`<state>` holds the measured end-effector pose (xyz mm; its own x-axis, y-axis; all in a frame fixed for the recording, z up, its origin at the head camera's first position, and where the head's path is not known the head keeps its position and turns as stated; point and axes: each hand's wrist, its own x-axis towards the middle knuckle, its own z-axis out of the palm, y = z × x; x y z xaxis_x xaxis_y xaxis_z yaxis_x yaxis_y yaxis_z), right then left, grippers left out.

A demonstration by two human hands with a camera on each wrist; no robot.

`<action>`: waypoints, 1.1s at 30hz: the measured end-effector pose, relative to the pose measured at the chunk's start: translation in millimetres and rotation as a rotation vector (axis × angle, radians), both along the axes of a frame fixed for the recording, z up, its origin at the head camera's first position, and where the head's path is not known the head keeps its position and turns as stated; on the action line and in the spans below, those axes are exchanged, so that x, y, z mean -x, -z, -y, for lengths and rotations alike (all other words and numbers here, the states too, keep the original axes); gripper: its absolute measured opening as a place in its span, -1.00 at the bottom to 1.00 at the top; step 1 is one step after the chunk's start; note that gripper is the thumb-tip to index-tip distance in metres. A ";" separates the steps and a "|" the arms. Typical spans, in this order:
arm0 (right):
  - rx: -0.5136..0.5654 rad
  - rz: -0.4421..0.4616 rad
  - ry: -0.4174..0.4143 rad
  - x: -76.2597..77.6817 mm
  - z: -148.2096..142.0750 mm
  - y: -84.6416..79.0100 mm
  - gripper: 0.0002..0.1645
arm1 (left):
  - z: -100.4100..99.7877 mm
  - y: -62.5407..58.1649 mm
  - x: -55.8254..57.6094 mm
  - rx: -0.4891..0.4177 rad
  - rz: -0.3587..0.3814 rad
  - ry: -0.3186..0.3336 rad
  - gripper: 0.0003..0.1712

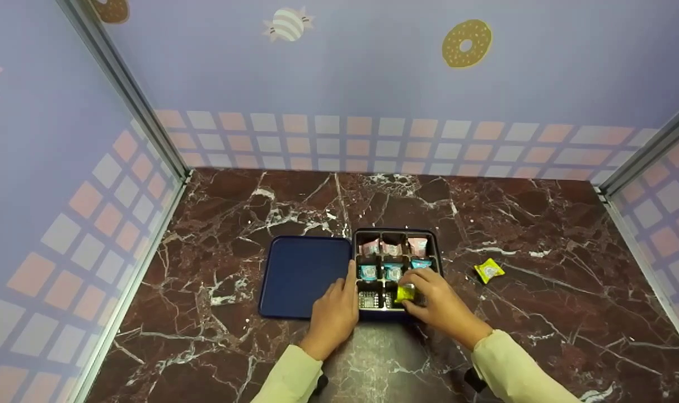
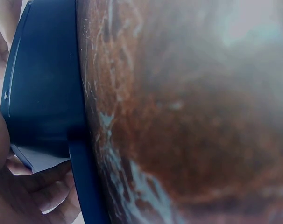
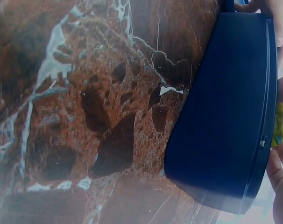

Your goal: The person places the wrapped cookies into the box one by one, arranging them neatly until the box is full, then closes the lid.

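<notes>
A dark blue box [image 1: 435, 246] with a gridded tray stands on the marble table. Pink wrapped candies [image 1: 391, 248] fill its back row and blue wrapped candies [image 1: 368, 272] its middle row. My right hand [image 1: 437, 299] pinches a yellow wrapped candy [image 1: 405, 294] between thumb and fingers over the front row, at the middle and right compartments. In the right wrist view that candy [image 3: 280, 122] shows just past the box's rim. Along the box's left wall lies my left hand [image 1: 336, 308], its index finger straight. The front-right compartment is mostly hidden by the right hand.
The blue lid [image 1: 305, 274] lies flat on the table, left of the box and partly behind the left hand. Another yellow wrapped candy [image 1: 489, 271] lies on the marble table [image 1: 541, 313] to the right. Patterned walls enclose the table at the back and sides.
</notes>
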<state>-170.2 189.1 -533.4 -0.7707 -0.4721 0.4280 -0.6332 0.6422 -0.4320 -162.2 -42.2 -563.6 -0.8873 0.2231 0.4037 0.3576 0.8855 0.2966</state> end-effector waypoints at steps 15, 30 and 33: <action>-0.013 -0.031 -0.045 0.9 -0.9 0.9 -0.64 | 0.0 1.2 1.0 -0.010 -0.009 0.002 -0.41; -0.014 0.063 -0.002 -3.7 0.1 -2.0 -0.76 | 0.0 1.6 -0.1 0.002 -0.026 0.000 -0.41; 0.008 0.019 -0.012 -1.7 -0.7 0.5 -0.78 | 0.0 0.2 -0.1 0.004 -0.012 -0.001 -0.40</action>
